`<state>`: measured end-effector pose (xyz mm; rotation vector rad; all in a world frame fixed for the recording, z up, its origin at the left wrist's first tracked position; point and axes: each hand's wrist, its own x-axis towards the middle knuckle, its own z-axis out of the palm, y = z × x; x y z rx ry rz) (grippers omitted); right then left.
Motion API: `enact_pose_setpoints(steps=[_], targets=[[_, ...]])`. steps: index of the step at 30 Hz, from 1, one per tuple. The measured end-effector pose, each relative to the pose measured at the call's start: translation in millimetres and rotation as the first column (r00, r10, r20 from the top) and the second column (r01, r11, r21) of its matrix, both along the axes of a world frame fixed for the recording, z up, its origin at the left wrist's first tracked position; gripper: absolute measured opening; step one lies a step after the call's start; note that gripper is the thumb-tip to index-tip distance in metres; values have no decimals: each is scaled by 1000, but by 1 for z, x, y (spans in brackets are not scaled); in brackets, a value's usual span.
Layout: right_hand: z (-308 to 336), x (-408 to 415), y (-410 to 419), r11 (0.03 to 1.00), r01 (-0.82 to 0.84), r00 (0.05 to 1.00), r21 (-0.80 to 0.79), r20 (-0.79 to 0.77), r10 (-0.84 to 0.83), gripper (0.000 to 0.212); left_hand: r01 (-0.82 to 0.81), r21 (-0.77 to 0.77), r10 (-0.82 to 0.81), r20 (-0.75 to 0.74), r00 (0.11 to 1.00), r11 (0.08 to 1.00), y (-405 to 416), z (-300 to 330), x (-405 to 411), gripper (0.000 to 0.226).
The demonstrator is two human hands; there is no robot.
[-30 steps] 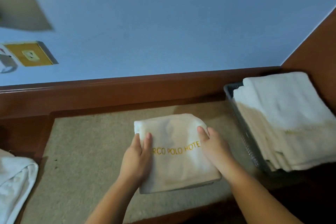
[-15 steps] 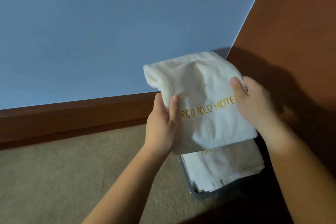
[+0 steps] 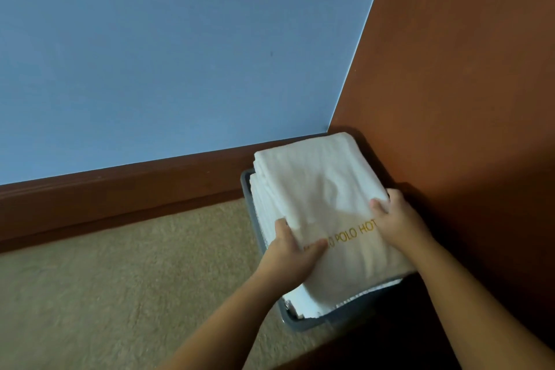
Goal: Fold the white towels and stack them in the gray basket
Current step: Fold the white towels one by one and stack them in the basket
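Towels (image 3: 318, 189) fill gray basket (image 3: 303, 323) (stacked high).

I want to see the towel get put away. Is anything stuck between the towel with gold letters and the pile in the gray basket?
Nothing visible. The folded towel lies right on the stack of towels in the gray basket. The left hand and right hand hold its sides.

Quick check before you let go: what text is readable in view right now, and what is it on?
"POLO HOT": yellow letters on the top folded towel in the gray basket. The start is covered by the left hand, the end by the right hand; the partly hidden character before "POLO" cannot be read.
No other text is in view.
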<state>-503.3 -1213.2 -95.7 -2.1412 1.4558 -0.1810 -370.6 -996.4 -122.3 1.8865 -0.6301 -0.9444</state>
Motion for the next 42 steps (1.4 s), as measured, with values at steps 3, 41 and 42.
enact_pose_setpoints(steps=[3,41,42], targets=[[16,20,-9,999,-40,999,20,21,39,65,-99,86,95,48,994,991,-13,10,23,76],[-19,113,-51,845,-527,811,-94,-353,467,66,191,449,-463,640,613,873,-116,11,106,94],[-16,104,-41,843,-529,813,-102,-347,468,67,210,428,-459,641,615,879,-105,17,96,103]])
